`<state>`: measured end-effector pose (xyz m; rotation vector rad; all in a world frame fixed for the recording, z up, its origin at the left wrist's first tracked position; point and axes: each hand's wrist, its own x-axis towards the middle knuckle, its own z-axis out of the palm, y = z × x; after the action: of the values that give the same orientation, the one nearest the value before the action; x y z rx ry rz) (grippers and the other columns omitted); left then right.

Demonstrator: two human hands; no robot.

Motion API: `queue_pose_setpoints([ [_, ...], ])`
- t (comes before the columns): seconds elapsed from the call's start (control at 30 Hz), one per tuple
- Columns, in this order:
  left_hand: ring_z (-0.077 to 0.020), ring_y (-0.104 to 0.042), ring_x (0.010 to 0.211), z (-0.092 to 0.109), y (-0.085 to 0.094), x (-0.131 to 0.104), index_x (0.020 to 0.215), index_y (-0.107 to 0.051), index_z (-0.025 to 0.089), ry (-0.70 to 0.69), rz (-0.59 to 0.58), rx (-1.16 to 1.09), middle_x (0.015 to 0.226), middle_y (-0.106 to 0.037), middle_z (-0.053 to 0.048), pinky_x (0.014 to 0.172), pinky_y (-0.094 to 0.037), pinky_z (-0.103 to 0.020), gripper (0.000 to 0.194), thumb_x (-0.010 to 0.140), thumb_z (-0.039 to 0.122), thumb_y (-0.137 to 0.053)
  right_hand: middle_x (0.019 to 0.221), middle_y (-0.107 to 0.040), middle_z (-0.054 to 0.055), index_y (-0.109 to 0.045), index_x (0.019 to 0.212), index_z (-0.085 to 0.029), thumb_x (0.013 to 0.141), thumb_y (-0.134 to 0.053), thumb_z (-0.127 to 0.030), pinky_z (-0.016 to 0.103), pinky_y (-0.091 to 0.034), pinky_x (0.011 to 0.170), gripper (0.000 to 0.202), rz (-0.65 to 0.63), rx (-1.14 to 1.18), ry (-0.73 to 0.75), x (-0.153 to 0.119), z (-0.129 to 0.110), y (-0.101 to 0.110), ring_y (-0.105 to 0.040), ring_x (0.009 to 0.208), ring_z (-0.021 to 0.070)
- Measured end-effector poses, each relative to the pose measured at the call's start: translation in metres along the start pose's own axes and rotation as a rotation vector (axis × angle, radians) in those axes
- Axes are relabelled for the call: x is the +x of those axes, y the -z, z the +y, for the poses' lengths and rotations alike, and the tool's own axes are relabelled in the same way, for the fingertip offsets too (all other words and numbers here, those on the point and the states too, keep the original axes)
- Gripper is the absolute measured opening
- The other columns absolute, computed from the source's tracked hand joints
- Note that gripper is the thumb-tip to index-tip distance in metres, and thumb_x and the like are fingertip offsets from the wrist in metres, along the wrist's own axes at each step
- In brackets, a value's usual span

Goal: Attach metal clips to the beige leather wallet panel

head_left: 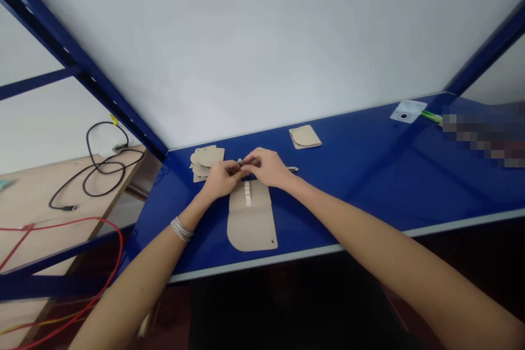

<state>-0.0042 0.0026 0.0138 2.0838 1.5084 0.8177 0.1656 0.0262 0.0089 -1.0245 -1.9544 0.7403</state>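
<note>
My left hand (222, 179) and my right hand (266, 167) meet over the blue table, fingers closed around a small dark object (241, 163) that is mostly hidden. Just below them lies an unfolded beige piece (251, 228) with a rounded lower left corner and a small dark mark at its lower right. A pale segmented strip (248, 193) runs down its upper part. Beside my left hand sits a loose stack of beige pieces (208, 157). The end of a thin metallic item (292, 169) shows behind my right wrist.
A folded beige piece (305, 137) lies farther back. At the right are a white card with a dark circle (404, 111) and a green item (431, 116). A black cable (98, 167) and a red cable (120, 240) are on the left, beside a blue metal frame (88, 70).
</note>
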Motion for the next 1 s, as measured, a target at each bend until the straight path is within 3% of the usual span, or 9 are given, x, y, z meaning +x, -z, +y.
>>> queue_pose_setpoints([
  [0.6,-0.0113,-0.049,0.054,0.0007,0.0006,0.0006,0.065,-0.062,0.012,-0.006,0.011,-0.015,0.058,-0.060,-0.002,0.052,-0.038,-0.023,0.033,0.074,0.044,-0.061,0.085,-0.063,0.004,-0.068,0.077,-0.014,0.072,-0.067,-0.022,0.024,-0.048,0.068,0.009,0.008,0.057,0.037,0.0023,0.0054,-0.0009,-0.058,0.068,0.0102],
  [1.0,-0.0117,-0.051,0.053,-0.0035,0.0012,0.0025,0.064,-0.062,0.013,0.006,0.010,-0.029,0.058,-0.062,-0.002,0.051,-0.037,-0.022,0.041,0.072,0.053,-0.060,0.085,-0.064,0.004,-0.067,0.077,-0.014,0.072,-0.066,-0.022,0.025,-0.048,0.069,0.009,0.017,0.056,0.029,0.0032,0.0066,-0.0033,-0.060,0.070,0.0114],
])
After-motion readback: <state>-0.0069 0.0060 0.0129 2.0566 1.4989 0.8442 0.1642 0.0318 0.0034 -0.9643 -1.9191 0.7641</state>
